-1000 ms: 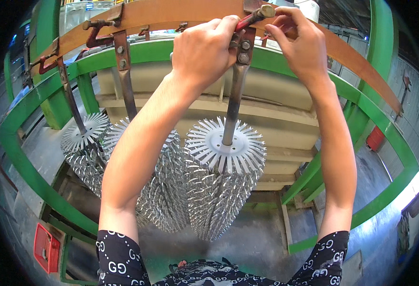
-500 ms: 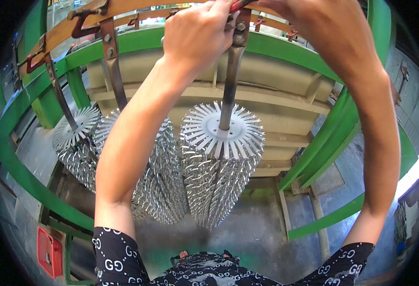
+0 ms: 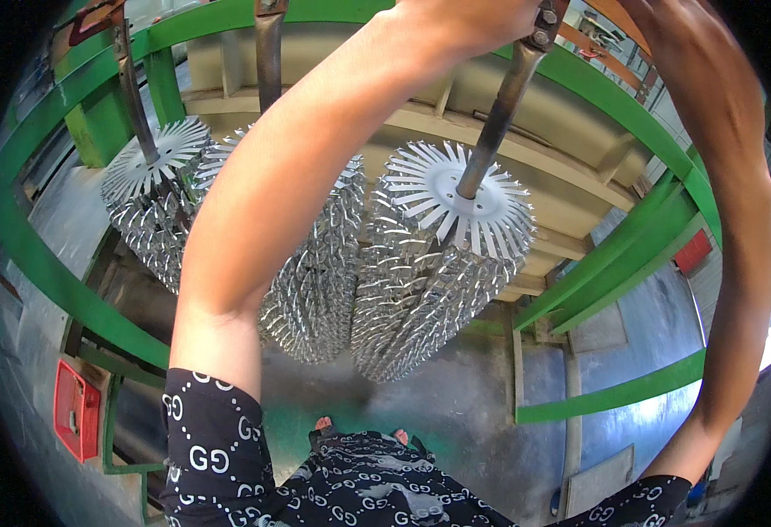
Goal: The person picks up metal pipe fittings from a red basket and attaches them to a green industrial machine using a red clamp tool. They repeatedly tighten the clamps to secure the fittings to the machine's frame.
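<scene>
My left hand (image 3: 469,16) is raised to the top edge of the view, closed at the top of a rusty hanger rod (image 3: 501,114); its fingers are cut off by the edge. The rod carries a white spoked disc (image 3: 457,198) over a long rack (image 3: 412,299) packed with several small silvery metal pieces, hanging free above the floor. My right forearm (image 3: 728,176) reaches up on the right, and its hand is out of the picture.
Two more loaded racks hang to the left, one behind my left arm (image 3: 315,281) and one farther back (image 3: 153,189), each on its own rod. A green steel frame (image 3: 39,263) rings the area. A red crate (image 3: 76,408) sits low left on the concrete floor (image 3: 456,404).
Both hands have slid up toward the top edge; the right hand has left the view. The hanging racks now look larger and sit lower in the picture.
</scene>
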A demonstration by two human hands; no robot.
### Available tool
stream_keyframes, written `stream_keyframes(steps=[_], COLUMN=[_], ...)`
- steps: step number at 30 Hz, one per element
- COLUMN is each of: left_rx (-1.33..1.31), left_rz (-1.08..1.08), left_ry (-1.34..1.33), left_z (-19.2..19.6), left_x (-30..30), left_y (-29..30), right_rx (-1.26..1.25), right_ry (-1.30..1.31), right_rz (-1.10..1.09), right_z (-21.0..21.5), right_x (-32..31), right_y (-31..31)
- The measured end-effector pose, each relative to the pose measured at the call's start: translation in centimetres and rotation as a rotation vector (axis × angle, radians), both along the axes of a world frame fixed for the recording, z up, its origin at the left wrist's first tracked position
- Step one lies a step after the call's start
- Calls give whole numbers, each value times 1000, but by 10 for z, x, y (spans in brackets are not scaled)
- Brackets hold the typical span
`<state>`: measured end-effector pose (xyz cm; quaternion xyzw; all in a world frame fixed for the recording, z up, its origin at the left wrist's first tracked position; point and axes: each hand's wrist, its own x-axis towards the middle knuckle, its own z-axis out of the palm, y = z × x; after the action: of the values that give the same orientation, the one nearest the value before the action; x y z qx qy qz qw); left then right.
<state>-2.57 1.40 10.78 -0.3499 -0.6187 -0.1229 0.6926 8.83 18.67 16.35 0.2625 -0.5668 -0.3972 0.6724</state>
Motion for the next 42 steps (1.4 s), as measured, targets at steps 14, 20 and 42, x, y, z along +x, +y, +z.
stream_keyframes(steps=[14, 20, 42], left_rx=[-8, -11, 35], left_rz=[-87, -91, -35], left_ry=[26, 75, 47], left_z=[-1, -3, -4], left_x=[10, 8, 11], left_y=[2, 3, 9], right_rx=[-136, -222, -254], right_ry=[-73, -152, -231], right_rz=[-135, -131, -226], right_z=[2, -2, 5], right_x=[8, 6, 7], right_y=[-8, -1, -4])
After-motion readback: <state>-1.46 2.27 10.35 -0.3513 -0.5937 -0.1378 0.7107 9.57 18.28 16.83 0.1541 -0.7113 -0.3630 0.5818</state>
